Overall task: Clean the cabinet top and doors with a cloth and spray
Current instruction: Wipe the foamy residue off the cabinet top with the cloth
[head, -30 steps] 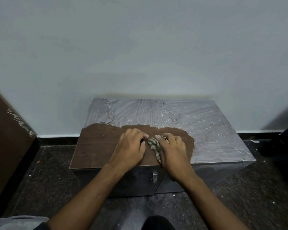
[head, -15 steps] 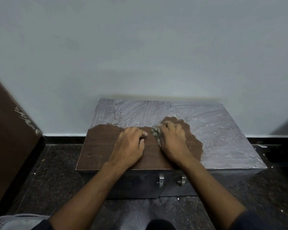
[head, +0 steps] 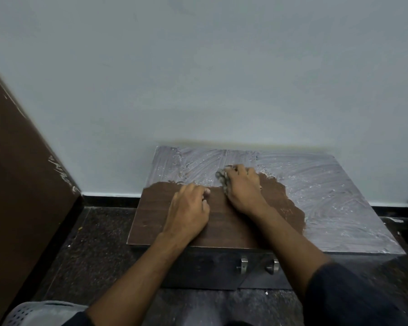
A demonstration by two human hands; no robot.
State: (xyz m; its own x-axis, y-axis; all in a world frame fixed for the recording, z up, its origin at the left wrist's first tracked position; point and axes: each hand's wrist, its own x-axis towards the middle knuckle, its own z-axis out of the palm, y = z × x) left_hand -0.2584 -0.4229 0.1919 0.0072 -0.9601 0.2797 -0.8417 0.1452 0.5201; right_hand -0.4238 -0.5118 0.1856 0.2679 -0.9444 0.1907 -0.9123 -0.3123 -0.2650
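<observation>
Both hands, cloth point(head: 222, 178) farther back now.

One cabinet point(head: 339, 208); one cloth point(head: 222, 176); two hands point(head: 189, 212) point(head: 243, 187); two handles point(head: 243, 264) point(head: 274, 266).

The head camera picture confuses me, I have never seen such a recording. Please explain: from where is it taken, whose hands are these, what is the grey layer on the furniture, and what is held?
There is no machine here. A person wears a camera on the head, so you look forward and down at their own two bare hands.

In front stands a low brown cabinet against a pale wall. Two metal door handles show on its front. Most of the cabinet top is covered by a whitish, streaky film, probably cleaning foam or spray. The brown near-left part is already wiped.

The right hand presses a crumpled cloth at the edge of the film. The left hand rests on the wiped wood, fingers curled, apparently holding nothing.

At the bottom left a pale perforated basket is partly seen.
</observation>
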